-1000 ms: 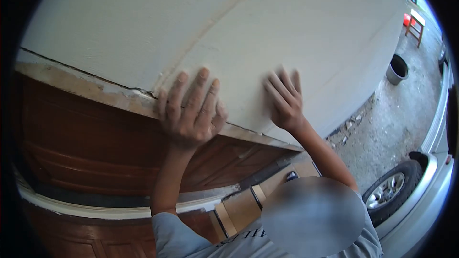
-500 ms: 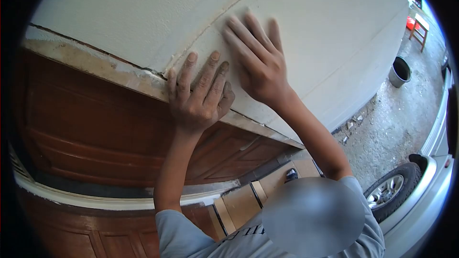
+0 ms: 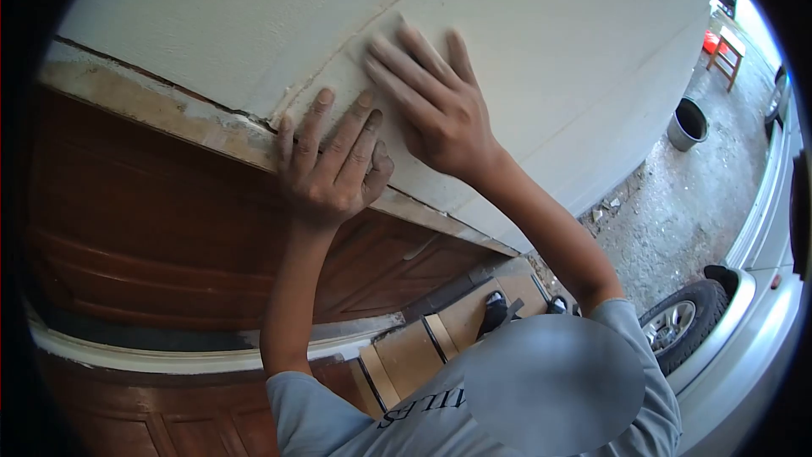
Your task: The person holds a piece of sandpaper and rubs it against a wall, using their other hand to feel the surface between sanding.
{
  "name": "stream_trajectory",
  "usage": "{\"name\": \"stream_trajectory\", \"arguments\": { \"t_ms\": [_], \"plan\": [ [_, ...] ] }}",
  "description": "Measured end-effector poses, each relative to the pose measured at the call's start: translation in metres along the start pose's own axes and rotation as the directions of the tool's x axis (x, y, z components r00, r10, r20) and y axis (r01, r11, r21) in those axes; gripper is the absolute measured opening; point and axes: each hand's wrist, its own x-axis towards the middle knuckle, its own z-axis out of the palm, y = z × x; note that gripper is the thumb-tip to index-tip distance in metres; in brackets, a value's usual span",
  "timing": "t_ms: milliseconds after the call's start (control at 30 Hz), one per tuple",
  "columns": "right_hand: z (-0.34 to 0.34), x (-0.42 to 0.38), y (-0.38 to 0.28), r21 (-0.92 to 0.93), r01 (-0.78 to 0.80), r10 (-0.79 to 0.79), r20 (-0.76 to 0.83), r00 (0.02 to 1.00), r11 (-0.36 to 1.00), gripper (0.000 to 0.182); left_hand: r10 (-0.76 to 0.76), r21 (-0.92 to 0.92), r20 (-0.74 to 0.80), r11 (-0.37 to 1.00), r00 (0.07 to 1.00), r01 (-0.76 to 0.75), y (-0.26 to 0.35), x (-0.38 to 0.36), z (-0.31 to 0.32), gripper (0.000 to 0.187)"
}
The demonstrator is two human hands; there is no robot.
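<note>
Dusty fingers of my left hand (image 3: 326, 161) lie spread on the pale wall (image 3: 541, 59), by its lower edge above the brown panelled door (image 3: 152, 228). Up and to the right, my right hand (image 3: 440, 101) rests with its fingers apart against the same wall, below a thin curved crack line (image 3: 364, 30). Its fingertips are slightly blurred. Neither hand shows an object in it; what lies under the palms is hidden.
A rough ledge (image 3: 152, 101) runs between wall and door. On the right are a dark bucket (image 3: 688, 124), a wooden stool (image 3: 727, 55), rubble (image 3: 605, 207) and a silver vehicle's wheel (image 3: 681, 326). Dark footwear (image 3: 495, 311) stands on brown boards (image 3: 461, 317) below.
The whole view has shifted, so the scene sits further left. My right hand has moved a little left across the wall. My left hand keeps its place. More footwear shows below.
</note>
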Motion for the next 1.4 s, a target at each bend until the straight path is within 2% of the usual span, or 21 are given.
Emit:
{"name": "stream_trajectory", "arguments": {
  "t_ms": [133,233,333,400,467,500,533,600,667,767,800,867,967,1067,1100,1200,1300,1400],
  "plan": [
    [0.0,-0.113,0.017,-0.084,-0.069,0.083,0.18,0.98,0.994,0.049,0.005,-0.008,-0.045,1.0,0.999,-0.006,-0.004,0.003,0.003,0.021],
    [-0.011,-0.068,0.027,-0.103,-0.017,0.033,0.148,0.988,0.995,0.052,0.013,-0.017,-0.064,1.0,0.998,-0.015,-0.003,0.0,0.004,0.021],
    [-0.017,0.006,0.045,-0.133,-0.102,0.083,-0.139,0.987,0.986,0.052,0.007,-0.02,-0.064,1.0,0.998,-0.009,-0.003,0.002,0.005,0.021],
    [-0.009,-0.003,0.035,-0.1,-0.135,0.118,-0.158,0.98,0.986,0.051,0.01,-0.025,-0.067,1.0,0.998,-0.011,-0.004,0.0,0.006,0.02],
    [0.0,-0.061,0.019,-0.037,-0.122,0.123,0.023,0.992,0.992,0.051,0.014,-0.02,-0.072,1.0,0.997,-0.016,-0.004,0.001,0.006,0.02],
    [-0.001,-0.09,0.009,-0.056,-0.134,0.142,0.161,0.977,0.989,0.05,0.011,-0.014,-0.073,1.0,0.997,-0.012,-0.003,0.001,0.005,0.02],
    [-0.002,-0.099,0.008,-0.097,-0.107,0.126,0.205,0.971,0.989,0.049,0.007,-0.014,-0.069,1.0,0.998,-0.008,-0.003,0.001,0.004,0.02],
    [-0.009,-0.082,0.026,-0.142,-0.014,0.037,0.161,0.986,0.99,0.051,0.011,-0.019,-0.052,1.0,0.999,-0.012,-0.004,0.002,0.002,0.02],
    [-0.022,-0.022,0.035,-0.141,-0.066,0.075,0.056,0.996,0.988,0.052,0.005,-0.018,-0.034,1.0,0.999,-0.006,-0.004,0.002,0.001,0.02],
    [-0.019,0.011,0.04,-0.095,-0.102,0.091,-0.116,0.989,0.99,0.054,0.013,-0.011,-0.039,1.0,0.999,-0.013,-0.002,0.0,0.002,0.021],
    [-0.018,-0.008,0.034,-0.068,-0.126,0.12,-0.087,0.989,0.99,0.051,0.02,0.002,-0.052,1.0,0.998,-0.02,-0.003,0.001,0.003,0.022],
    [-0.01,-0.08,0.032,-0.142,-0.171,0.179,0.046,0.983,0.975,0.048,0.026,0.003,-0.054,1.0,0.998,-0.026,-0.004,0.001,0.004,0.023],
    [-0.009,-0.114,0.041,-0.159,-0.158,0.164,0.028,0.986,0.975,0.046,0.02,0.021,-0.066,1.0,0.998,-0.019,-0.004,0.0,0.005,0.023],
    [-0.028,-0.016,0.05,-0.143,-0.146,0.134,-0.085,0.987,0.979,0.048,0.028,0.01,-0.047,1.0,0.999,-0.027,-0.004,0.003,0.001,0.023],
    [-0.033,0.012,0.056,-0.126,-0.098,0.082,-0.128,0.988,0.987,0.05,0.024,0.004,-0.041,1.0,0.999,-0.024,-0.003,0.003,0.001,0.023],
    [-0.031,-0.006,0.054,-0.09,-0.122,0.111,-0.121,0.986,0.988,0.05,0.021,0.021,-0.055,1.0,0.998,-0.02,-0.003,0.0,0.004,0.023],
    [-0.033,-0.087,0.048,-0.16,-0.244,0.253,0.035,0.967,0.956,0.044,0.016,0.009,-0.069,1.0,0.998,-0.015,-0.002,0.001,0.004,0.022],
    [-0.031,-0.079,0.061,-0.146,-0.217,0.215,-0.031,0.976,0.965,0.041,0.016,0.015,-0.061,1.0,0.998,-0.015,-0.003,0.001,0.004,0.022]
  ]
}}
